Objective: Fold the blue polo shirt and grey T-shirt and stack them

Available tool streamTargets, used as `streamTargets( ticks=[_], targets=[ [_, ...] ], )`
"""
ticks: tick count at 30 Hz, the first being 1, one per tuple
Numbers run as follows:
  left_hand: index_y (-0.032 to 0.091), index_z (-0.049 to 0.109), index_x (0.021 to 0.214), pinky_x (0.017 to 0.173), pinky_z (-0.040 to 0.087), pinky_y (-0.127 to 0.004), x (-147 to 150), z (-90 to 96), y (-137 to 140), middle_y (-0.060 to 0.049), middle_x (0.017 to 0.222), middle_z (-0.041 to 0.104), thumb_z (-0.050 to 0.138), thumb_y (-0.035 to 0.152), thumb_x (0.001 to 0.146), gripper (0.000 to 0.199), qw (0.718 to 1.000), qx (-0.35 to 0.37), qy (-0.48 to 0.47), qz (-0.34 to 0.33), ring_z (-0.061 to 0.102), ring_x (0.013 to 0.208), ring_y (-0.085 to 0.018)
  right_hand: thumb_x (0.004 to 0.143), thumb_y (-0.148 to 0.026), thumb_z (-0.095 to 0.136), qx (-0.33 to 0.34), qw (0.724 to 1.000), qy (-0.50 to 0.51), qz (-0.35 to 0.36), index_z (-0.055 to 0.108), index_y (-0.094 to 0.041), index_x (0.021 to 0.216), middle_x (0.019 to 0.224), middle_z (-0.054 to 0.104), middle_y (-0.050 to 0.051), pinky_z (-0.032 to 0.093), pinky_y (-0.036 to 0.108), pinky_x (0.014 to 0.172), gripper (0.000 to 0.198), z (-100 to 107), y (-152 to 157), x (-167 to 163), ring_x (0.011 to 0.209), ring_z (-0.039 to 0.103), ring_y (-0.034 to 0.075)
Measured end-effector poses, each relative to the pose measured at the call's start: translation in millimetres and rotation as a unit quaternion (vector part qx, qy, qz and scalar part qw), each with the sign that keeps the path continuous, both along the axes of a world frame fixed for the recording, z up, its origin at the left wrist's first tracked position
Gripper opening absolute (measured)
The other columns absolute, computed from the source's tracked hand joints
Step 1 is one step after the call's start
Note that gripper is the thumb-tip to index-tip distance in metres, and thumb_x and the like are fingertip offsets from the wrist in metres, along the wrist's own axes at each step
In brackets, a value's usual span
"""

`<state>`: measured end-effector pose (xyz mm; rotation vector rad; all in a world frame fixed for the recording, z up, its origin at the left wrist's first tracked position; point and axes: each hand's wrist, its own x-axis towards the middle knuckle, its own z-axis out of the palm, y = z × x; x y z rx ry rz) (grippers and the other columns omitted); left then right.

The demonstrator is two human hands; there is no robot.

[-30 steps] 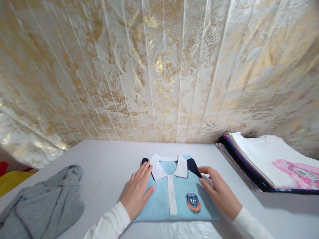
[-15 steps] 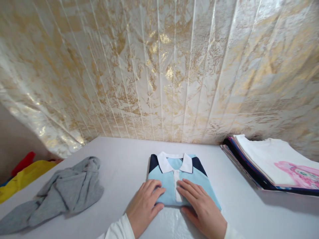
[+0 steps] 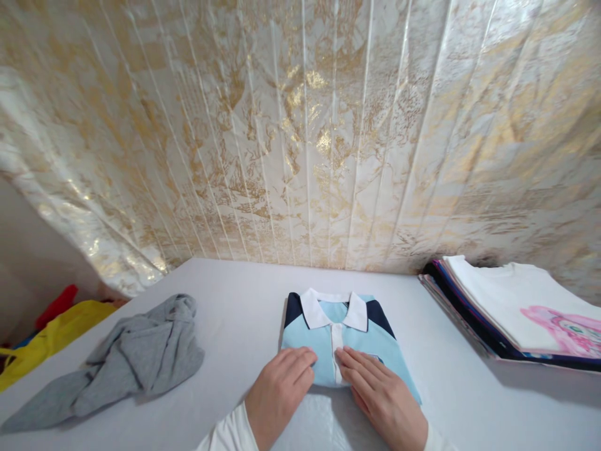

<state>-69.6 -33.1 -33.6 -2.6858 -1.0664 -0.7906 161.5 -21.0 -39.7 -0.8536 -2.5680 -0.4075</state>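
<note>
A light-blue polo shirt (image 3: pixel 300 335) lies folded on the white table, collar away from me. It has a white collar, a white button placket and navy shoulders. My left hand (image 3: pixel 282 391) rests over its lower left edge, fingers together and slightly bent, the thumb hidden. On the other side, my right hand (image 3: pixel 382 391) lies across the lower front, fingers stretched out with their tips by the placket. Its thumb is partly tucked underneath, near the bottom fold. Part of a small chest mark shows above the right fingers.
On the left, a grey garment (image 3: pixel 145 354) lies crumpled on the table (image 3: pixel 235 313). A stack of folded clothes topped by a white T-shirt with a pink print (image 3: pixel 511 294) sits at the right. Yellow cloth (image 3: pixel 70 329) shows beyond the left edge. A gold-patterned curtain (image 3: pixel 300 156) hangs behind.
My left fingers have drawn together and its thumb has gone out of sight. My right fingers have closed up side by side. The view has shifted slightly; the shirt stays in place.
</note>
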Motion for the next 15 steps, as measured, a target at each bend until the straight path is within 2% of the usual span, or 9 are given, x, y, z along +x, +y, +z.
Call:
streamTargets(
  ticks=[4, 8, 10, 12, 15],
  targets=[
    [0.015, 0.055, 0.096, 0.086, 0.051, -0.033, 1.5, -8.0, -5.3, -0.008, 0.109, 0.064, 0.034, 0.007, 0.096, 0.022, 0.998, -0.024, 0.042, 0.034, 0.061, 0.102, -0.019, 0.087, -0.005, 0.038, -0.100, 0.995, 0.010, -0.005, 0.059, -0.016, 0.112, 0.134, 0.054, 0.011, 0.047, 0.039, 0.100, 0.035, -2.3, -3.2, 1.5, 0.125, 0.050, 0.021],
    [0.016, 0.054, 0.097, 0.089, 0.050, -0.033, 1.8, -8.7, -11.4, -0.007, 0.113, 0.063, 0.039, -0.001, 0.089, 0.023, 0.997, -0.028, 0.052, 0.039, 0.059, 0.106, -0.019, 0.083, -0.005, 0.038, -0.200, 0.978, 0.057, 0.011, 0.044, -0.017, 0.134, 0.144, 0.041, 0.012, 0.030, 0.047, 0.110, 0.052, -10.5, -10.5, 10.2, 0.135, 0.036, 0.022],
    [0.016, 0.053, 0.098, 0.090, 0.049, -0.034, 1.1, -3.4, -14.6, -0.008, 0.116, 0.061, 0.040, -0.004, 0.084, 0.028, 0.997, -0.055, 0.045, 0.039, 0.058, 0.108, -0.020, 0.088, -0.015, 0.041, -0.240, 0.968, 0.078, 0.007, 0.036, -0.021, 0.142, 0.147, 0.036, 0.010, 0.022, 0.052, 0.113, 0.054, -12.2, -15.3, 14.2, 0.137, 0.030, 0.023],
    [0.017, 0.054, 0.093, 0.086, 0.050, -0.032, 1.8, 6.5, -15.6, -0.007, 0.115, 0.062, 0.041, -0.005, 0.079, 0.029, 0.993, -0.108, 0.026, 0.045, 0.059, 0.104, -0.019, 0.092, -0.031, 0.045, -0.285, 0.954, 0.093, -0.005, 0.034, -0.027, 0.143, 0.148, 0.035, 0.007, 0.018, 0.054, 0.113, 0.053, -8.3, -18.4, 16.3, 0.139, 0.027, 0.025],
    [0.018, 0.057, 0.093, 0.086, 0.049, -0.031, 9.4, 24.5, -9.8, -0.005, 0.114, 0.062, 0.042, -0.002, 0.078, 0.029, 0.985, -0.165, 0.005, 0.056, 0.059, 0.103, -0.018, 0.093, -0.046, 0.042, -0.345, 0.932, 0.106, -0.032, 0.048, -0.034, 0.134, 0.148, 0.037, 0.002, 0.018, 0.055, 0.112, 0.043, 7.6, -13.9, 17.2, 0.140, 0.024, 0.025]
  ],
)
